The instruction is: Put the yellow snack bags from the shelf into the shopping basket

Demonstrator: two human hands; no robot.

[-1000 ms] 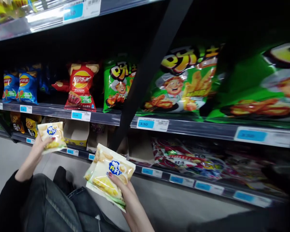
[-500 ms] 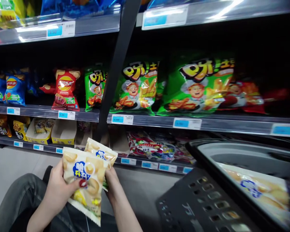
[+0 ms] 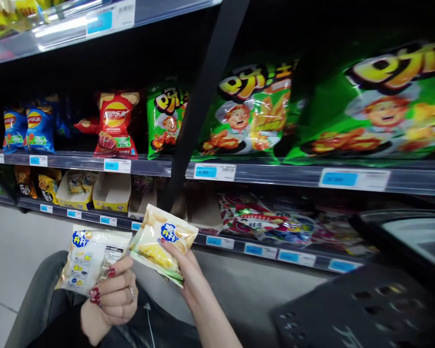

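My left hand [image 3: 113, 296] is closed on a cream-coloured snack bag [image 3: 90, 256], whose printed back, with small pictures and fine text, faces me. Red nails and a ring show on its fingers. In my right hand [image 3: 192, 270] is a second snack bag [image 3: 165, 241], its front with a blue and yellow logo turned up and my thumb lying across it. What may lie behind this bag is mostly hidden. Both bags are held above my lap, close together, in front of the lowest shelf.
Ahead stands a shelf [image 3: 148, 165] with green snack bags [image 3: 239, 116], a red chip bag [image 3: 116, 123] and blue chip bags [image 3: 39, 128]. Below are cardboard trays [image 3: 111, 192] and candy bags [image 3: 253, 217]. A dark shopping basket [image 3: 333, 304] stands at my right.
My left hand has turned its bag from front to back and moved it left, apart from the other. The right-hand bag now shows fully. The view has shifted; the basket sits further right.
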